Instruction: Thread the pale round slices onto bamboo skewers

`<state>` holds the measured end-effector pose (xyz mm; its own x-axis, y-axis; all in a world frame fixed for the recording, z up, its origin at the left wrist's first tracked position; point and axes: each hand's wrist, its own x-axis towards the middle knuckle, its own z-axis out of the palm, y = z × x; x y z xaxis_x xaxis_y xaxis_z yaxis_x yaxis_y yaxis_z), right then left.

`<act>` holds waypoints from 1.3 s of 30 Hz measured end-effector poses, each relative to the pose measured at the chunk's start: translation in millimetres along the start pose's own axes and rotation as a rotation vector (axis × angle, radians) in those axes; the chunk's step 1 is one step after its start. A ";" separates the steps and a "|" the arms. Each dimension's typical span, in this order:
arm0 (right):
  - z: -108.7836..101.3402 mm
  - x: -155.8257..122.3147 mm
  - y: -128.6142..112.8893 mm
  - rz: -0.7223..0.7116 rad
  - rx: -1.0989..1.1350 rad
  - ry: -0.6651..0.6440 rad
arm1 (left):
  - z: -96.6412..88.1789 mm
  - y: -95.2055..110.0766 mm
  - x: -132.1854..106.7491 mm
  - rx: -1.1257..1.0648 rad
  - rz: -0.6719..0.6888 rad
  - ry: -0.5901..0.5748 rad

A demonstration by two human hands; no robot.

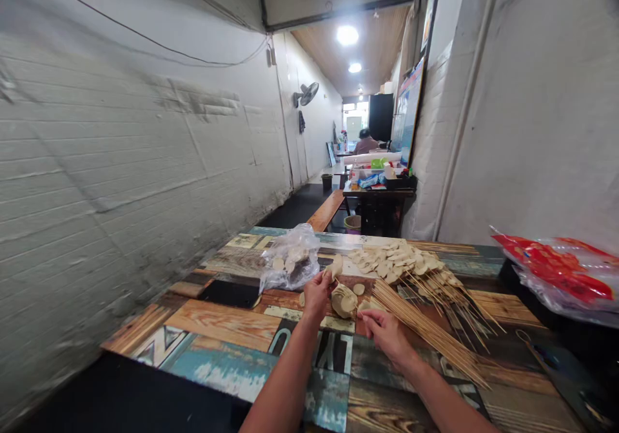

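My left hand [316, 296] is closed on a few thin, beige, round slices [334, 266], raised just above the table. Below and right of it lies a small stack of the same slices [343, 301]. My right hand [385, 334] is pinched beside that stack; what sits between its fingertips is too small to make out. Close to its fingers is another beige slice [370, 305]. A bundle of thin wooden skewers [430, 333] runs diagonally just past my right hand. Beyond it is a heap of slices threaded on skewers [399, 260].
A clear plastic bag [293, 252] with more slices stands left of my hands, near a black phone [229, 294]. Red-and-clear packaging [561, 272] lies at right. The patchwork wooden table [222, 323] meets the left wall. A person [366, 143] sits far back.
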<state>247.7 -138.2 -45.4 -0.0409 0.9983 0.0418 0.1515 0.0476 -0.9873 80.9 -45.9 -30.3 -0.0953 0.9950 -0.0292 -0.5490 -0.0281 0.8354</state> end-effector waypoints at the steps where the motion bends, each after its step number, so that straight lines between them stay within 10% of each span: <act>1: 0.5 0.2 0.5 -0.008 -0.001 0.009 | 1.9 0.3 -1.9 0.005 0.013 -0.003; 21: 4.0 0.7 11.0 -0.160 -0.126 -0.006 | 2.2 6.8 1.7 -0.204 -0.091 0.145; 39: -3.5 -7.4 -1.3 -0.293 -0.343 0.051 | 6.2 3.2 -11.7 -0.184 -0.160 0.000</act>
<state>251.2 -145.5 -43.9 -0.0838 0.9412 0.3274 0.4596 0.3280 -0.8253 85.4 -57.0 -23.9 0.0044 0.9882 -0.1531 -0.6988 0.1125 0.7064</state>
